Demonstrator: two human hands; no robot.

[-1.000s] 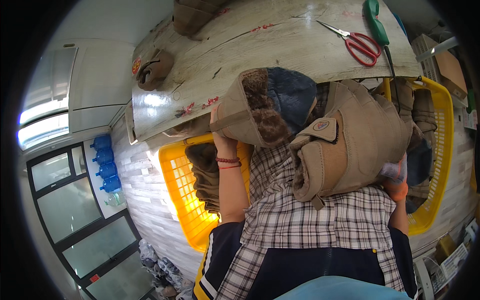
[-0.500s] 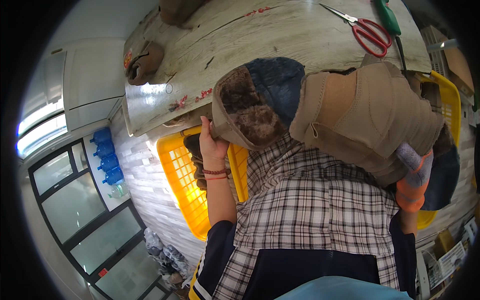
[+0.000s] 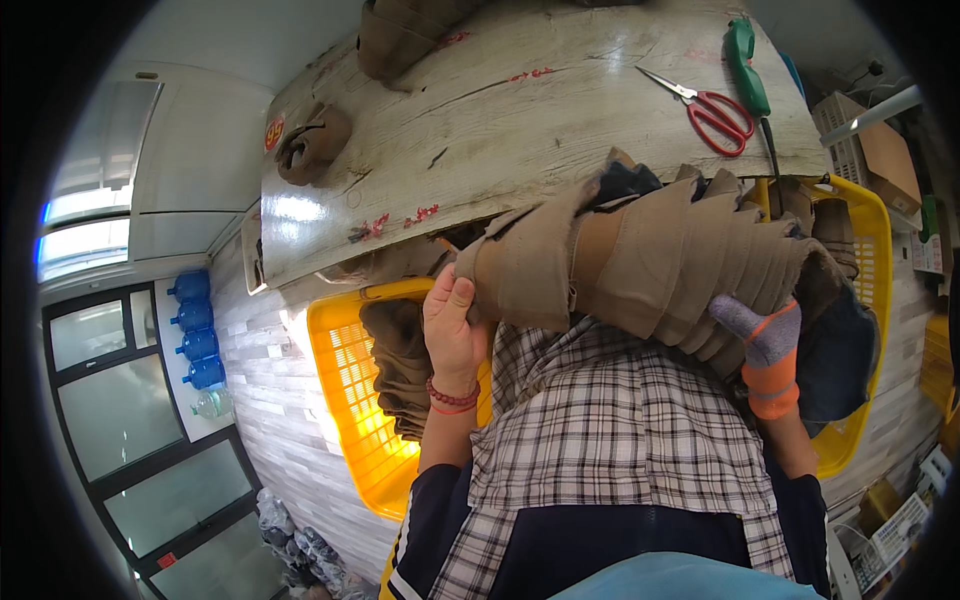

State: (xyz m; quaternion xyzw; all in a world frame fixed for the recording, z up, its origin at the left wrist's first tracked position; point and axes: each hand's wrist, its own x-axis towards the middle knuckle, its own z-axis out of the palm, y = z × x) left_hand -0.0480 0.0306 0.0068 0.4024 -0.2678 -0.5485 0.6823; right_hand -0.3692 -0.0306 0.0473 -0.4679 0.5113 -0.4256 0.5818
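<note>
Across my lap lies a long nested stack of brown boot uppers point(image 3: 670, 265), its pieces overlapping like scales. My bare left hand point(image 3: 455, 325), with a red bead bracelet and a red cord at the wrist, is closed on the edge of the upper at the stack's left end. In a grey and orange glove, my right hand point(image 3: 768, 345) grips the stack near its right end, thumb on top; the other fingers are hidden beneath. Dark blue lining point(image 3: 840, 350) hangs out to the right of the glove.
Red-handled scissors point(image 3: 718, 115) and a green-handled tool point(image 3: 748, 70) lie on the worn wooden table point(image 3: 470, 130). Two brown pieces sit toward its left and far side. A yellow basket point(image 3: 340, 400) with more uppers stands at my left, another yellow basket point(image 3: 868, 400) at my right.
The left-end upper, which showed its brown fleece and blue lining, has turned over and now fits against the stack. Both hands have moved closer together. The view has shifted slightly.
</note>
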